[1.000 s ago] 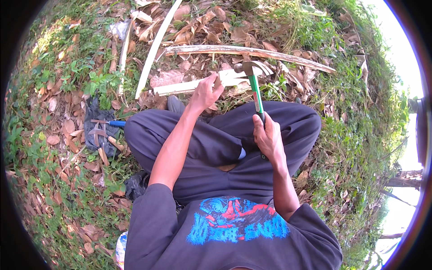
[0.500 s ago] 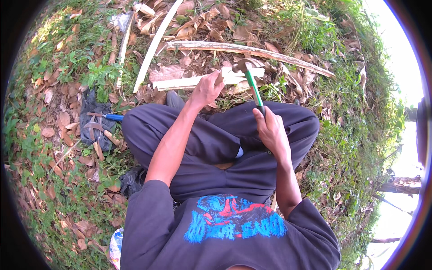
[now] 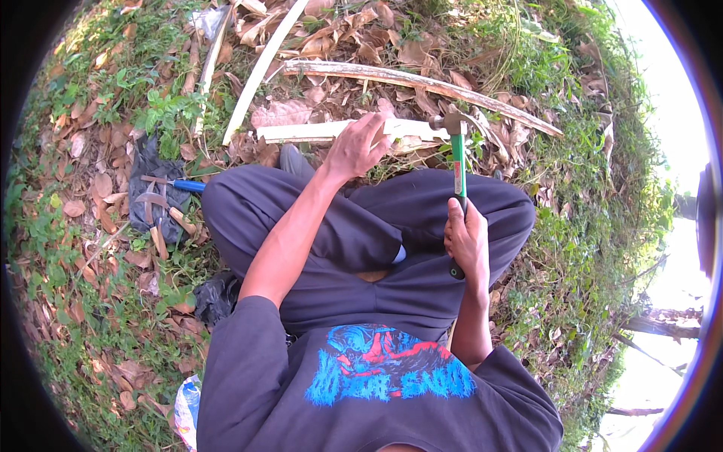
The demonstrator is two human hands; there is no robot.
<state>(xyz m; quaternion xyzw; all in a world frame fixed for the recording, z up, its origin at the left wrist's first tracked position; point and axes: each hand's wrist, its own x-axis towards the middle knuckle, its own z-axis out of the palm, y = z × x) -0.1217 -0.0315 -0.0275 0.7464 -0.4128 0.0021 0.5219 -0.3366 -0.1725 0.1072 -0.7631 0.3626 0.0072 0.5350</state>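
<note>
My right hand [image 3: 467, 239] is wrapped round the black grip of a claw hammer [image 3: 460, 162] with a green shaft. The hammer's metal head is over the right end of a pale wooden strip [image 3: 305, 132], which lies across the ground beyond my crossed legs; whether the two touch I cannot tell. My left hand [image 3: 357, 149] is at the middle of this strip, its fingers and thumb bent about the pale wood. Part of the strip is hidden behind that hand.
A rough wooden strip [image 3: 422, 81] lies beyond, with a long pale strip [image 3: 263, 74] on the left. By my left knee, a blue-handled tool [image 3: 187, 185] and a curved blade with a wooden handle [image 3: 153, 199] lie on black plastic [image 3: 139, 173]. Leaves and grass cover the ground.
The hammer has moved right and turned more upright in my right hand, its head now by the strip's right end. My left hand has shifted slightly right and down along the wood.
</note>
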